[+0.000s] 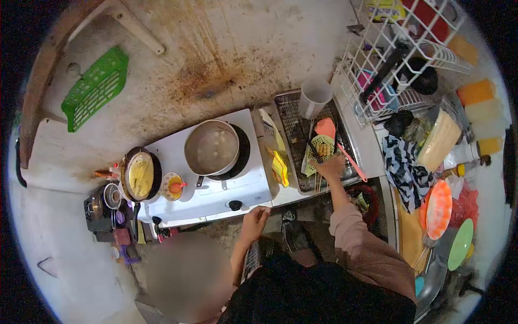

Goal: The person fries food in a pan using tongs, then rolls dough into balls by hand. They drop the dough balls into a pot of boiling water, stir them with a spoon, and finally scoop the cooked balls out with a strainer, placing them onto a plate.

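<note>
My right hand (330,166) is closed around dark tongs (313,146) at a pale yellow-green strainer (308,167). Several browned pieces of food (324,149) lie in the strainer, which rests on a dark rack tray (295,146). A coral-coloured utensil (353,161) lies beside it on the right. Near the front edge of the white stove (226,197), my left hand (254,223) hangs with its fingers curled together and nothing visible in them.
A pot (195,154) of cloudy liquid and a pan (129,162) with yellow contents sit on the stove. Between them is a small bowl (168,193). A clear container (314,99) stands at the tray's back. A white wire rack (372,110) rises at right.
</note>
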A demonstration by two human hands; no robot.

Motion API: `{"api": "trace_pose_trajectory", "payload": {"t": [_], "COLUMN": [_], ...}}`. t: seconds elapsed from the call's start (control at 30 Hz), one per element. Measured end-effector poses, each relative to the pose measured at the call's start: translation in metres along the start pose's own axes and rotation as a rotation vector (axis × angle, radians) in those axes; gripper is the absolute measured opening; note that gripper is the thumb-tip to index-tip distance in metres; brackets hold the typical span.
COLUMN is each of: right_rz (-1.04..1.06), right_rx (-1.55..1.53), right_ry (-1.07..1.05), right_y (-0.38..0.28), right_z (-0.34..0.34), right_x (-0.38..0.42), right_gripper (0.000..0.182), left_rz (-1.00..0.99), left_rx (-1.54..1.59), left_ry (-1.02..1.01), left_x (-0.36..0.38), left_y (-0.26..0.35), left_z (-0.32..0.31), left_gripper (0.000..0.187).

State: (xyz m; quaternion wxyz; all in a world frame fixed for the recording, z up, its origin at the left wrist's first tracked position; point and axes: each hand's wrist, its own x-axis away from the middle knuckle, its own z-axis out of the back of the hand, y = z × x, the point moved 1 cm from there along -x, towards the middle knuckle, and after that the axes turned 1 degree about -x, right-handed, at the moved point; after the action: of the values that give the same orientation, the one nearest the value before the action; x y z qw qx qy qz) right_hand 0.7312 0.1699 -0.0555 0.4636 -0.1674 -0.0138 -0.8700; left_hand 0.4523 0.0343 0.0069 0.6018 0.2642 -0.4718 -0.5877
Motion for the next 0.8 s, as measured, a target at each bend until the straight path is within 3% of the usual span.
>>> {"api": "trace_pose_trajectory", "payload": {"t": [0.2, 0.3, 0.43, 0.47, 0.57, 0.63, 0.7, 0.8], "right_rz": [-0.039, 0.047, 0.163, 0.213, 0.62, 0.073, 0.054, 0.418], "right_rx": [0.031, -0.206, -0.328, -0.348, -0.535, -0.987, -1.269, -1.395], "right_ry": [-0.03, 0.108, 0.057, 0.136, 0.214, -0.495, -0.762, -0.66], "right_y": [0.013, 0.029, 0.057, 0.065, 0.085, 0.092, 0.103, 0.028], "right_z": [-0.012, 0.013, 0.042, 0.046, 0.057, 0.072, 0.069, 0.121], "right_x": [-0.025, -0.02, -0.001, 0.013, 0.038, 0.074, 0.084, 0.15], "right_gripper": [0.113, 0.09, 0.079, 0.081, 0.064, 0.056, 0.061, 0.067], "left_rz": [0.136, 0.134, 0.089, 0.113, 0.03, 0.067, 0.055, 0.123], "left_rx": [0.041, 0.053, 0.086, 0.139, -0.012, 0.018, -0.044, 0.111], "left_ry": [-0.014, -0.035, 0.037, 0.051, 0.103, 0.169, 0.242, 0.409], "left_x": [-0.014, -0.021, -0.026, -0.026, -0.018, -0.006, 0.009, 0.037], "left_y": [-0.021, -0.017, -0.015, -0.021, -0.015, -0.011, -0.023, -0.047], "left_z": [-0.003, 0.001, 0.006, 0.007, 0.026, 0.042, 0.06, 0.091], "left_gripper": [0.023, 0.026, 0.021, 0.019, 0.016, 0.017, 0.021, 0.022]}}
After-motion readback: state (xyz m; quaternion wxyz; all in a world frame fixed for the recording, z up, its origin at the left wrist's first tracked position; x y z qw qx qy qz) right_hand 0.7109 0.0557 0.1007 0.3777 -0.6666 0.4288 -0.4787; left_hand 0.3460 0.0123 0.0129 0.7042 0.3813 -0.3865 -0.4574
